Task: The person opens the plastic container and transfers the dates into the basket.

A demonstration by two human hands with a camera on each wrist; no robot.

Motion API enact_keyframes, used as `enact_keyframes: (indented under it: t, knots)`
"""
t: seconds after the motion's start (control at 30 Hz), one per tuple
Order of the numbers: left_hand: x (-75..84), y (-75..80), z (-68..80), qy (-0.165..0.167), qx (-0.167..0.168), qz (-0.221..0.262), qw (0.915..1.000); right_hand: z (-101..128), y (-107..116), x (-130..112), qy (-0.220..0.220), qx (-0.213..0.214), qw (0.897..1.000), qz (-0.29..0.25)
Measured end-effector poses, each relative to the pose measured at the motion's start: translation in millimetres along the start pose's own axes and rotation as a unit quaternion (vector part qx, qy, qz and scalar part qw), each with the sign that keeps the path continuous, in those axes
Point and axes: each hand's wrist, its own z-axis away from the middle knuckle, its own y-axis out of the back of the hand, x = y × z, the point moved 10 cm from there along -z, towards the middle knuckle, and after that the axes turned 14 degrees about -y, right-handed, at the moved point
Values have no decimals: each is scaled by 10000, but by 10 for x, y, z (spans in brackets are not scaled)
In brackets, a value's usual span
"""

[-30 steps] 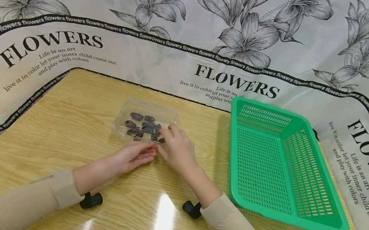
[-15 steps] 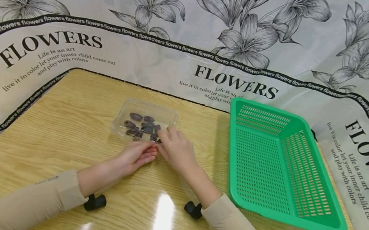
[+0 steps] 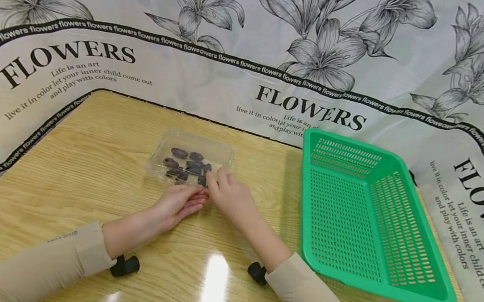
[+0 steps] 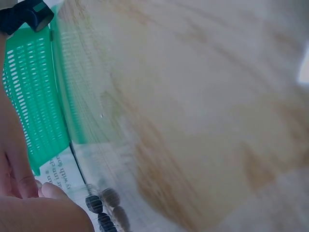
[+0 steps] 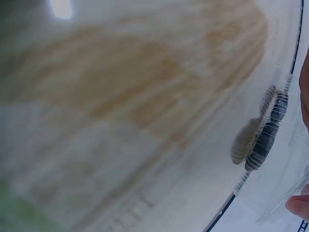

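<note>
A clear plastic box point(image 3: 192, 141) stands on the table with several dark, wrinkled oval fruits point(image 3: 179, 153) that look like dates inside. At its front right corner my two hands meet. The left hand point(image 3: 176, 203) pinches the front rim between thumb and fingers, though the exact contact is partly hidden. My right hand point(image 3: 231, 193) has its bent fingers on the right corner of the box, with the thumb beside the left fingertips. In the left wrist view, the thumb and finger of the left hand point(image 4: 43, 203) come together near the ribbed box wall. The right wrist view shows a right fingertip point(image 5: 297, 205) against clear plastic.
A green plastic basket point(image 3: 348, 222) with slotted walls stands on the right of the wooden table point(image 3: 82, 164). Behind the table hangs a white flower-print cloth point(image 3: 215, 80). Black wrist devices point(image 3: 125, 266) sit under both forearms.
My right fingers have shifted slightly left and down along the box corner. The left forearm moved a little to the right. The box has stayed in place.
</note>
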Motion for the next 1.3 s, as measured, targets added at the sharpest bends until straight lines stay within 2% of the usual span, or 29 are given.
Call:
enact_keyframes:
  t: [0.23, 0.63, 0.9, 1.1, 1.2, 1.3]
  knots:
    - [-4, 12, -3, -58, 42, -143, 9999, 39, 6, -140, 464, 377, 9942, 899]
    - [14, 34, -4, -96, 172, -151, 9997, 13, -10, -218, 524, 679, 9857, 1449]
    - [23, 37, -1, -179, 203, -92, 9996, -54, 54, -215, 186, 1008, 9834, 1499]
    - [29, 33, 8, -182, 133, -74, 9997, -96, 96, -188, -12, 952, 9856, 1395]
    - [33, 16, 1, -194, 91, -94, 9997, -142, 129, -142, -183, 869, 9885, 1223]
    - [18, 25, -1, -162, 160, -91, 9997, -147, 183, -110, -371, 967, 9896, 1003]
